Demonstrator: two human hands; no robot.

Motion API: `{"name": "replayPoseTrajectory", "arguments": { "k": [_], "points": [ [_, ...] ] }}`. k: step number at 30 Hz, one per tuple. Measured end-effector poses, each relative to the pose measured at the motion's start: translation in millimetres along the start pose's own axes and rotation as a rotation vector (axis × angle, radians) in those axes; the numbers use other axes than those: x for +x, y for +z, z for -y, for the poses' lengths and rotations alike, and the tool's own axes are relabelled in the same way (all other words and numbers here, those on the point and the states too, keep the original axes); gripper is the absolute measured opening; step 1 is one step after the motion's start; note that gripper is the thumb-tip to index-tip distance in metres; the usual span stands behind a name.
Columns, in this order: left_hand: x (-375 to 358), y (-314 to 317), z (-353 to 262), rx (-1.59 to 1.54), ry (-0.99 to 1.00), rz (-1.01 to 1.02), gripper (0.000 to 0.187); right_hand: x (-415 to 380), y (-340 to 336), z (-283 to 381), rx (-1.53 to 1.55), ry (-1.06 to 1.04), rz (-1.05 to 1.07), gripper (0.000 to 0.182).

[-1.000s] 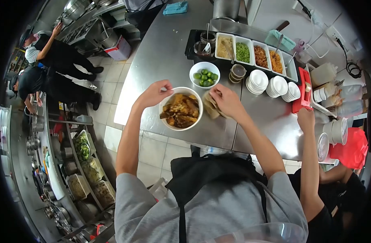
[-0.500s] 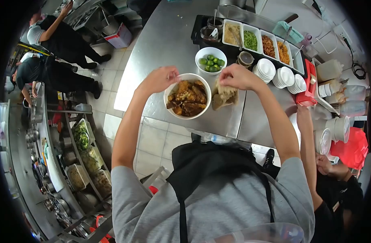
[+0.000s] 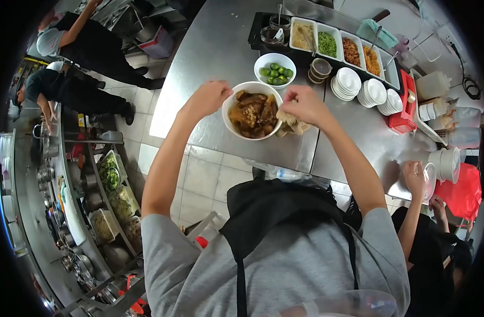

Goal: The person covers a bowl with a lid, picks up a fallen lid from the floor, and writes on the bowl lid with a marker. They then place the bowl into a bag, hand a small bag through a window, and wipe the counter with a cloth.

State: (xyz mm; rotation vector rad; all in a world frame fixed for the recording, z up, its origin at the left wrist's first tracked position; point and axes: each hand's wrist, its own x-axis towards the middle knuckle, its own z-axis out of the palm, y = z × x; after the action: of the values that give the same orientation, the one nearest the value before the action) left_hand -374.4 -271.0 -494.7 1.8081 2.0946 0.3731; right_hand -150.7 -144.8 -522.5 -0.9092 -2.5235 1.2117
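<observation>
A white bowl (image 3: pixel 229 124) holding browned pieces in dark sauce, topped with a pale minced garnish, stands near the counter's front edge. My left hand (image 3: pixel 207 99) is closed at its upper left rim, the fingertips partly hidden. At the right rim, my right hand (image 3: pixel 305 106) pinches a crumpled beige cloth (image 3: pixel 294 127), which touches the bowl's side. Just behind stands a smaller white bowl (image 3: pixel 260 63) of green limes (image 3: pixel 276 74). Small lidded sauce cups (image 3: pixel 319 68) are stacked to the right of the limes.
A topping rack (image 3: pixel 326 45) with several white trays lines the back of the steel counter (image 3: pixel 199 58). Stacked white lids (image 3: pixel 347 82) and a red holder (image 3: pixel 406 100) stand on the right. A co-worker's hand (image 3: pixel 413 177) is beside a white container. Two people (image 3: pixel 73 98) work at left.
The bowl has shifted slightly right and its contents look turned. My right hand has brought the cloth against the rim. The co-worker's hand at right has moved down toward the container.
</observation>
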Motion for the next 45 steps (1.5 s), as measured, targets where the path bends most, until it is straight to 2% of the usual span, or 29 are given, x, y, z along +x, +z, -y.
{"name": "replayPoseTrajectory", "arguments": {
  "k": [1, 2, 4, 6, 8, 9, 11, 12, 14, 18, 20, 22, 23, 25, 26, 28, 29, 31, 32, 33, 34, 35, 36, 37, 38, 39, 42, 44, 45],
  "points": [
    [-5, 0, -2, -0.049, -0.112, 0.035, 0.020, -1, -3, 0, 0.063, 0.022, -0.015, 0.020],
    [-2, 6, 0, -0.051, -0.117, 0.041, 0.020, -2, -4, -2, 0.125, 0.046, -0.027, 0.022],
    [16, 21, 6, -0.020, 0.236, -0.167, 0.022, 8, 6, -7, 0.115, 0.016, -0.063, 0.024],
    [25, 23, 8, 0.018, 0.232, -0.132, 0.023, 14, 11, -9, 0.191, 0.051, -0.062, 0.023],
    [22, 21, 14, -0.108, 0.184, -0.112, 0.024, 8, 16, -22, 0.184, 0.000, -0.062, 0.023],
    [17, 19, 14, -0.105, 0.182, -0.117, 0.024, -1, 23, -28, 0.356, 0.047, -0.066, 0.025],
    [-11, 14, -2, -0.419, -0.290, -0.040, 0.028, -24, 41, -31, 0.692, 0.101, -0.058, 0.023],
    [-20, 21, -5, -0.414, -0.297, -0.037, 0.028, -31, 54, -32, 0.700, 0.101, -0.053, 0.023],
    [-33, 43, -10, -0.686, -0.368, -0.298, 0.026, -38, 79, -30, 1.076, 0.114, -0.294, 0.017],
    [-58, 87, -50, -1.039, -0.503, -0.491, 0.027, -52, 106, -16, 1.145, 0.057, -0.568, 0.014],
    [-78, 99, -85, -1.226, -0.565, -0.515, 0.035, -64, 102, -21, 1.035, 0.069, -0.514, 0.012],
    [-97, 124, -45, -1.191, -0.592, -0.429, 0.055, -74, 84, -23, 0.649, 0.093, -0.464, 0.011],
    [-88, 128, -40, -1.191, -0.589, -0.423, 0.055, -71, 75, -29, 0.579, 0.098, -0.570, 0.013],
    [-68, 138, -31, -1.307, -0.406, -0.850, 0.073, -55, 77, -42, 0.634, 0.134, -0.609, 0.015],
    [-63, 146, -31, -1.308, -0.396, -0.844, 0.073, -49, 75, -42, 0.693, 0.157, -0.654, 0.017],
    [-42, 161, -45, -1.536, -0.220, -0.701, 0.077, -48, 90, -29, 0.721, 0.141, -0.672, 0.020],
    [-39, 155, -68, -1.714, -0.283, -0.743, 0.073, -50, 99, -25, 0.648, 0.164, -0.699, 0.020],
    [-50, 179, -68, -1.583, -0.245, -0.687, 0.071, -59, 107, -21, 0.563, 0.185, -0.714, 0.024],
    [-64, 236, -35, -1.106, -0.300, -0.745, 0.058, -67, 105, -23, 0.539, 0.179, -0.713, 0.026],
    [-79, 228, -46, -0.575, -0.312, -0.555, 0.053, -76, 110, -30, 0.494, 0.212, -0.723, 0.025],
    [-90, 222, -66, -0.749, -0.340, -0.532, 0.051, -87, 94, -24, 0.638, 0.286, -0.643, 0.025],
    [-99, 264, -20, -0.522, -0.355, -0.442, 0.053, -98, 83, -24, 0.661, 0.319, -0.643, 0.022],
    [-90, 165, -136, -1.246, -0.449, -0.410, 0.055, -101, 82, -41, 0.777, 0.296, -0.666, 0.019],
    [-88, 186, -136, -1.205, -0.198, -0.470, 0.060, -109, 74, -46, 0.708, 0.257, -0.748, 0.018],
    [-87, 203, -130, -1.089, -0.128, -0.498, 0.069, -117, 62, -51, 0.646, 0.230, -0.814, 0.017],
    [-84, 203, -139, -0.999, -0.073, -0.568, 0.074, -123, 45, -57, 0.628, 0.207, -0.863, 0.017],
    [-82, 196, -144, -0.983, -0.052, -0.491, 0.077, -149, 1, -86, 0.622, 0.159, -1.023, 0.019],
    [-76, 181, -146, -0.946, -0.046, -0.478, 0.077, -161, -29, -114, -0.143, 0.137, -1.065, 0.023],
    [-75, 180, -144, -0.861, -0.053, -0.484, 0.074, -168, -37, -122, -0.150, 0.143, -1.081, 0.023]
  ]
}}
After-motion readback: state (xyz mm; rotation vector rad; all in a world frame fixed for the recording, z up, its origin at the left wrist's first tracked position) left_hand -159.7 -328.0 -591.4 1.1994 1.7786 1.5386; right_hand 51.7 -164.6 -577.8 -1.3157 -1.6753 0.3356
